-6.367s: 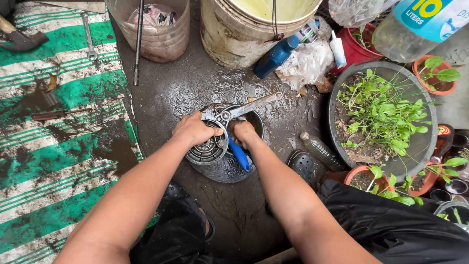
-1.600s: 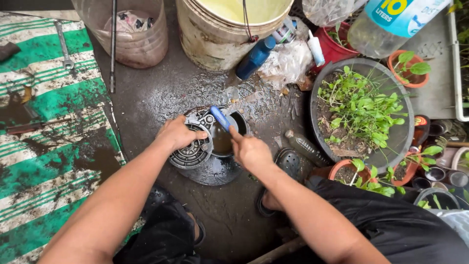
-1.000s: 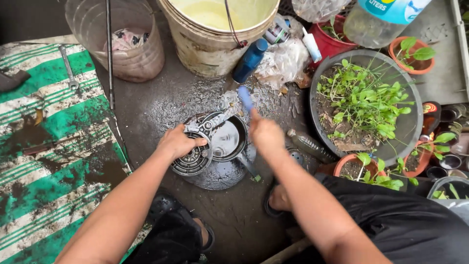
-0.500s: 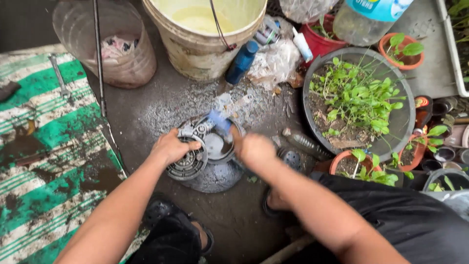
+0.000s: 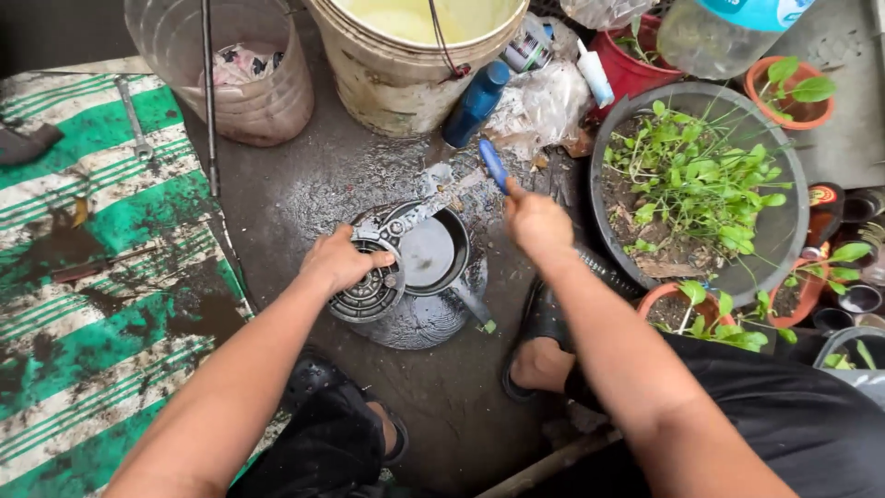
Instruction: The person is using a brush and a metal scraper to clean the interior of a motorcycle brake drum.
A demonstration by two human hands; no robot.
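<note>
A dark metal machine part with a round finned section and a smooth bowl-shaped hollow lies in a shallow pan on wet concrete. My left hand rests on the finned section and grips it. My right hand is raised to the right of the part and holds a blue-handled brush, whose handle points up and away. A second brush or tool lies across the pan's lower right rim.
A dirty white bucket and a clear plastic bin stand at the top. A blue bottle leans by the bucket. Potted plants crowd the right. A green striped mat with a wrench covers the left.
My right hand has lifted the blue-handled brush out of the part's hollow and swung it up and right. My left hand has stayed on the finned section.
</note>
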